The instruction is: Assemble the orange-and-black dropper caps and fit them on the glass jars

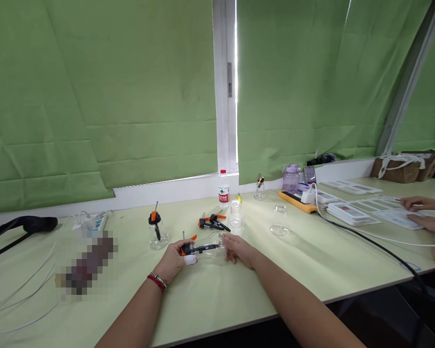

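Note:
My left hand [176,257], with a white wrap on one finger, grips the mouth end of a clear glass flask [212,251] lying sideways over the table. An orange-and-black clamp-like tool [203,248] passes through that mouth, its black bar inside the glass. My right hand [238,249] is closed around the flask's wide base. Upright to the left stands another glass flask [159,240] with a similar tool [154,218] in it. Several loose orange-and-black tools [214,222] lie just beyond my hands. Behind my right hand are a clear glass vessel [235,215] and another glass flask [280,222].
A water bottle [223,188] stands by the wall, with a further flask [260,191] to its right. An orange power strip [297,202] trails a black cable [369,249]. At right, a co-worker's hands [420,212] rest near flat white sheets. White cables [25,295] cross the left.

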A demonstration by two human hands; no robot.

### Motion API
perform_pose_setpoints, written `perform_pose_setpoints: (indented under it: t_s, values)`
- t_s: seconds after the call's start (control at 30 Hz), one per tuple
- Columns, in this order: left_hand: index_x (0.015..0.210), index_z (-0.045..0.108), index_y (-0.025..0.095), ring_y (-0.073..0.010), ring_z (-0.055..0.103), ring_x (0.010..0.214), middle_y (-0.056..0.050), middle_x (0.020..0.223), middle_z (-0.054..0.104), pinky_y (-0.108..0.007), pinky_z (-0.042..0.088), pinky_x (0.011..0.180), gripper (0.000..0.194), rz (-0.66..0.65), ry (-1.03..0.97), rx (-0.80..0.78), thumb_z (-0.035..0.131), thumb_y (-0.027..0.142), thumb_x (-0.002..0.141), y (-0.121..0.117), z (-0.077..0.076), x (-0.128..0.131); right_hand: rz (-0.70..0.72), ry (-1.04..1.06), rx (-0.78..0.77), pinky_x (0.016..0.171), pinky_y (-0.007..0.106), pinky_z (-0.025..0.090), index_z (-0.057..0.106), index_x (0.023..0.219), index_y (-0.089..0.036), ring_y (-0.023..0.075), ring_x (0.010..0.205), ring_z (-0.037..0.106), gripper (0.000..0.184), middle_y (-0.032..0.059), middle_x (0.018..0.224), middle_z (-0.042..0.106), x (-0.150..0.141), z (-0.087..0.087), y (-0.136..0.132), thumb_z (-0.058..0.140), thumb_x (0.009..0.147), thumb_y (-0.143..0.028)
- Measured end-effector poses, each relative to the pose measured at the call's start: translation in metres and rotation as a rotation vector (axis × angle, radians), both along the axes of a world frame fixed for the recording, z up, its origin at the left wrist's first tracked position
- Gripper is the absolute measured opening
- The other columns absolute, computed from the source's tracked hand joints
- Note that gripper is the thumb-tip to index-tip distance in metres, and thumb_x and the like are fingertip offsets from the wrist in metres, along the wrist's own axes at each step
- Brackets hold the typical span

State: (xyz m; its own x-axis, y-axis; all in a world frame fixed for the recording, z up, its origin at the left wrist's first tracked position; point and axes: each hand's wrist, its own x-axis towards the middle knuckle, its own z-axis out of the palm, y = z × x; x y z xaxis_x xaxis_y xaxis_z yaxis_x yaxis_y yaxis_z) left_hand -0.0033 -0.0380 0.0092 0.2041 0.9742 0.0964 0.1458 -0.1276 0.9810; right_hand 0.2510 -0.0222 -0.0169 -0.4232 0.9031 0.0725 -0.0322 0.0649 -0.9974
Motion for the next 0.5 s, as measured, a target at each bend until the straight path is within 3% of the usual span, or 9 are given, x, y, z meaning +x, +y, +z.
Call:
perform_pose_setpoints:
  t_s: [0.07,0.13,0.27,0.37,0.5]
  values:
    - [0.098,0.066,0.015,-0.0147,0.054,0.072,-0.001,0.081,0.061,-0.026,0.045,0.068,0.057,0.014,-0.001,0.010,0.083,0.027,0.045,0.000,0.000,0.000,0.033,0.053,0.020,0.041,0.019,0.040,0.040,0.132,-0.027,0.0124,0.066,0.061,0.071,0.0087,0.109,0.057,0.003,0.005,-0.005,0.065,0.070,-0.052]
    - [0.099,0.066,0.015,-0.0149,0.054,0.074,-0.002,0.083,0.061,-0.027,0.045,0.069,0.056,0.007,-0.005,0.018,0.082,0.027,0.046,-0.001,0.001,-0.001,0.057,0.057,0.039,0.042,0.019,0.041,0.038,0.133,-0.029,0.0127,0.070,0.062,0.078,0.0099,0.122,0.049,0.005,0.008,-0.008,0.072,0.066,-0.047]
    - [0.099,0.066,0.015,-0.0146,0.053,0.073,-0.001,0.081,0.061,-0.027,0.045,0.070,0.056,-0.017,0.016,0.025,0.082,0.025,0.047,-0.003,0.003,0.000,0.044,0.013,0.044,0.038,0.018,0.035,0.048,0.123,-0.019,0.0090,0.056,0.056,0.065,0.0082,0.098,0.061,0.003,0.006,-0.004,0.065,0.070,-0.054]
    - [0.099,0.066,0.014,-0.0138,0.053,0.071,-0.001,0.080,0.061,-0.027,0.045,0.069,0.056,-0.026,0.031,0.019,0.083,0.024,0.046,-0.004,0.004,0.001,-0.008,-0.040,0.020,0.036,0.017,0.031,0.058,0.104,-0.013,0.0073,0.047,0.051,0.058,0.0054,0.077,0.063,-0.001,-0.001,0.002,0.051,0.076,-0.063]
    - [0.101,0.065,0.015,-0.0142,0.054,0.071,-0.001,0.082,0.062,-0.027,0.045,0.070,0.058,-0.032,0.016,-0.002,0.083,0.025,0.046,-0.003,0.003,0.002,-0.040,-0.074,0.004,0.036,0.017,0.031,0.061,0.091,-0.011,0.0075,0.045,0.050,0.061,0.0059,0.069,0.063,-0.002,-0.004,0.005,0.044,0.077,-0.068]
